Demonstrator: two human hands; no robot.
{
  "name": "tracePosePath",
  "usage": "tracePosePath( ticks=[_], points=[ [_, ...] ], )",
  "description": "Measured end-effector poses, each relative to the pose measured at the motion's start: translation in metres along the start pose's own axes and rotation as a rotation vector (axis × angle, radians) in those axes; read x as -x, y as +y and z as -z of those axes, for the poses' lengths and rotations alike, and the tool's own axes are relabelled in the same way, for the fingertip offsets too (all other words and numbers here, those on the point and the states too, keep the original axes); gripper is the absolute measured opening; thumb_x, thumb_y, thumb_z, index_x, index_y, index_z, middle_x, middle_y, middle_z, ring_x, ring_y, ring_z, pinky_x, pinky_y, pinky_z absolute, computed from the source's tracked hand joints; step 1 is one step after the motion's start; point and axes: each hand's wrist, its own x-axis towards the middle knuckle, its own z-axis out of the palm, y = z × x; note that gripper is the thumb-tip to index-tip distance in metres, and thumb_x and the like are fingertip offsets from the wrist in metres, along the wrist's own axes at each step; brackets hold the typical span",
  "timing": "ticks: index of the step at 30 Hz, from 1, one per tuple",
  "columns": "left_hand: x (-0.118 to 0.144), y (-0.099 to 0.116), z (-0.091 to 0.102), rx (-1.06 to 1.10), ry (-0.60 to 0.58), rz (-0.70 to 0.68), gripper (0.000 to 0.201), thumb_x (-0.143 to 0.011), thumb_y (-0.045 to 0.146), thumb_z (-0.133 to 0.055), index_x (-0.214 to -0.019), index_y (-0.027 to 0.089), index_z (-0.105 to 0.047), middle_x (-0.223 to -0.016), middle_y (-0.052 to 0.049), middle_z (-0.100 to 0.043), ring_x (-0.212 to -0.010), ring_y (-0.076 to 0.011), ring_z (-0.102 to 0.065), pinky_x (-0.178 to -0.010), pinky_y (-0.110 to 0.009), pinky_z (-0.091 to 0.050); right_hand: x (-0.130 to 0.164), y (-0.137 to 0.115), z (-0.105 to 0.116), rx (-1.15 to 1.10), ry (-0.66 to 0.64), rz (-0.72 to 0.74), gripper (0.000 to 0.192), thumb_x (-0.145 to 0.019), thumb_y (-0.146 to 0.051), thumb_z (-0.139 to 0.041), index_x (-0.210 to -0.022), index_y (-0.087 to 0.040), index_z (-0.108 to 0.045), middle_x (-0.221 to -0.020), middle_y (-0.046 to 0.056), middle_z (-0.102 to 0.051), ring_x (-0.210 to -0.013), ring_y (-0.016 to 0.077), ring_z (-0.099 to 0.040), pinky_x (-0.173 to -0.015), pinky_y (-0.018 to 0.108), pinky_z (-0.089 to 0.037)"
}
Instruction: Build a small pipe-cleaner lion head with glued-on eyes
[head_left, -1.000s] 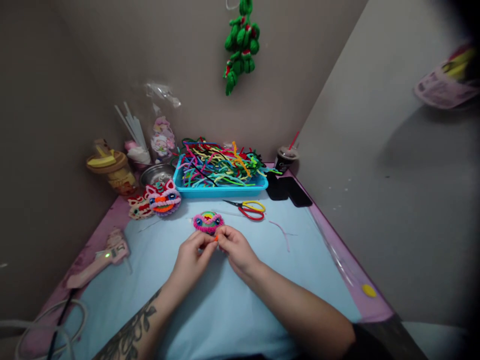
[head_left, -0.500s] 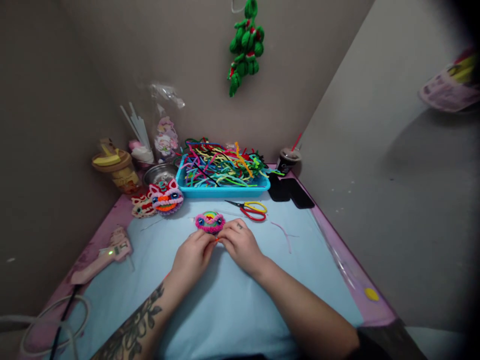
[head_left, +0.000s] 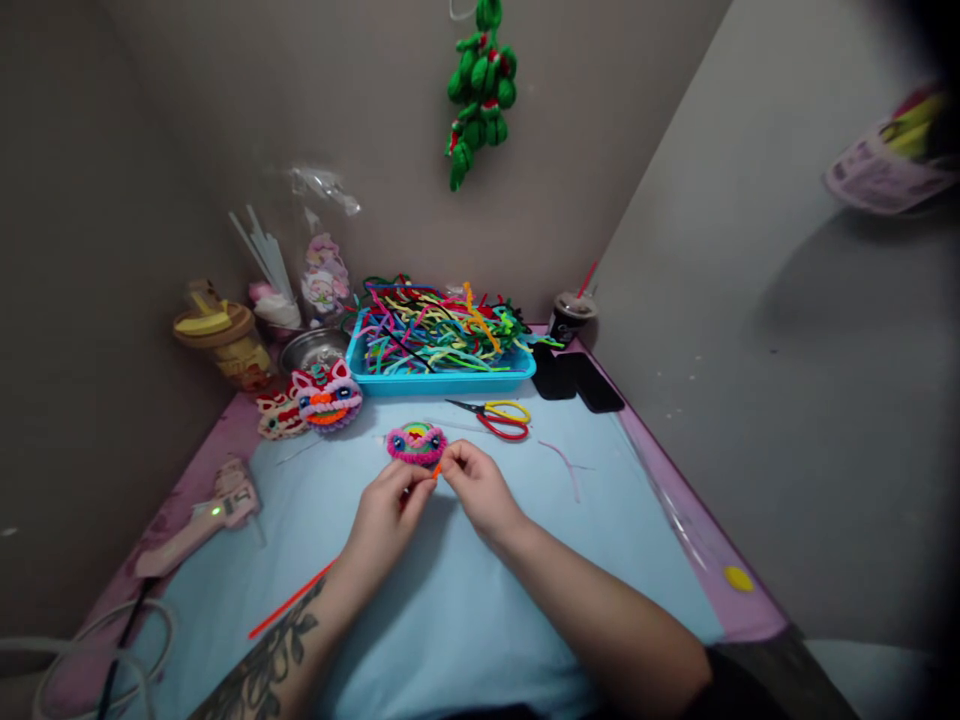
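Between fingertips of both hands: orange pipe cleaner (head_left: pixel 289 603) pinched by left hand (head_left: pixel 388 510), right hand (head_left: pixel 478 487), trailing left.

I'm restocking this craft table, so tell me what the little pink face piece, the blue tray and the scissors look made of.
Pink face piece: fuzzy pipe-cleaner chenille, judging by its soft, tufted outline. Blue tray: probably plastic, with a smooth, even-coloured wall. Scissors: dark blades that look like metal; the red and yellow handles seem plastic or coated, too small to tell.

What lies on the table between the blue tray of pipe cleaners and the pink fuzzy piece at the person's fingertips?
In the head view, only the red-and-yellow scissors lie between the blue tray and the pink fuzzy piece, off to the right; the rest is bare mat.
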Motion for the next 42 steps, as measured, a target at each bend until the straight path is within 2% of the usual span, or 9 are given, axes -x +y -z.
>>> tracePosePath(
  ticks=[3,6,11,14,18,23,28,34,42],
  points=[
    [0.000,0.005,-0.001,0.031,0.027,0.020,0.016,-0.085,0.026,-0.052,-0.076,0.018,-0.062,-0.073,-0.002,-0.061,-0.066,-0.0144,-0.057,-0.059,-0.024,-0.044,0.003,0.005,-0.010,-0.306,0.013,-0.178,0.025,-0.074,-0.037,-0.063,-0.068,-0.019,-0.047,-0.057,-0.006,-0.041,-0.047,0.0080,-0.032,-0.046,0.021,-0.026],
    [0.000,0.004,0.000,0.029,0.035,0.020,0.016,-0.086,0.026,-0.051,-0.077,0.018,-0.063,-0.074,-0.002,-0.062,-0.067,-0.0144,-0.058,-0.059,-0.024,-0.045,0.003,0.007,-0.009,-0.349,-0.006,-0.237,0.026,-0.072,-0.038,-0.066,-0.067,-0.018,-0.049,-0.057,-0.006,-0.042,-0.045,0.0069,-0.030,-0.045,0.021,-0.024],
    [-0.002,-0.006,0.003,-0.030,0.016,-0.016,0.017,-0.087,0.027,-0.049,-0.080,0.018,-0.062,-0.076,-0.003,-0.062,-0.069,-0.0152,-0.058,-0.064,-0.026,-0.046,-0.004,0.000,0.008,0.030,-0.018,0.007,0.011,-0.076,-0.029,-0.063,-0.078,-0.019,-0.063,-0.078,0.001,-0.057,-0.068,0.0135,-0.050,-0.063,0.026,-0.042],
    [-0.002,-0.009,0.004,-0.050,-0.014,-0.036,0.017,-0.088,0.025,-0.048,-0.080,0.019,-0.061,-0.076,-0.002,-0.062,-0.070,-0.0150,-0.058,-0.066,-0.025,-0.046,-0.006,-0.004,0.016,0.244,-0.031,0.150,0.003,-0.074,-0.021,-0.064,-0.077,-0.020,-0.066,-0.086,0.003,-0.056,-0.077,0.0159,-0.053,-0.067,0.027,-0.043],
    [-0.002,-0.010,0.005,-0.056,-0.027,-0.035,0.016,-0.088,0.025,-0.049,-0.080,0.019,-0.061,-0.077,-0.003,-0.062,-0.071,-0.0150,-0.057,-0.067,-0.026,-0.045,-0.006,-0.008,0.019,0.305,-0.091,0.179,0.008,-0.076,-0.016,-0.060,-0.068,-0.019,-0.062,-0.080,0.002,-0.055,-0.078,0.0162,-0.054,-0.068,0.028,-0.042],
    [-0.003,-0.007,0.005,-0.033,0.007,-0.037,0.015,-0.086,0.026,-0.051,-0.080,0.019,-0.063,-0.077,-0.003,-0.062,-0.071,-0.0157,-0.057,-0.066,-0.026,-0.046,-0.004,-0.006,0.010,0.111,-0.118,0.054,0.014,-0.076,-0.023,-0.059,-0.063,-0.018,-0.055,-0.071,-0.001,-0.051,-0.070,0.0139,-0.049,-0.065,0.026,-0.040],
    [-0.001,-0.003,-0.002,0.025,0.027,0.021,0.017,-0.085,0.027,-0.051,-0.075,0.018,-0.061,-0.073,-0.003,-0.060,-0.067,-0.0148,-0.056,-0.060,-0.024,-0.043,0.001,0.004,-0.008,-0.078,0.023,-0.059,0.017,-0.078,-0.030,-0.056,-0.066,-0.020,-0.049,-0.061,-0.004,-0.044,-0.060,0.0125,-0.044,-0.057,0.023,-0.039],
    [-0.002,-0.001,-0.005,0.246,0.001,0.224,0.019,-0.080,0.033,-0.056,-0.072,0.017,-0.062,-0.067,-0.001,-0.060,-0.061,-0.0137,-0.054,-0.056,-0.023,-0.042,0.007,0.001,-0.013,0.367,0.173,0.337,0.011,-0.082,-0.017,-0.048,-0.073,-0.020,-0.054,-0.082,0.004,-0.051,-0.081,0.0183,-0.052,-0.071,0.031,-0.045],
    [0.000,0.000,-0.006,0.784,-0.068,0.530,0.026,-0.068,0.036,-0.070,-0.070,0.012,-0.063,-0.052,0.003,-0.053,-0.047,-0.0080,-0.044,-0.049,-0.021,-0.034,0.003,-0.001,0.008,0.807,0.048,0.910,0.019,-0.082,-0.010,-0.049,-0.089,-0.021,-0.062,-0.085,0.009,-0.061,-0.078,0.0214,-0.053,-0.070,0.035,-0.046]
  ],
)
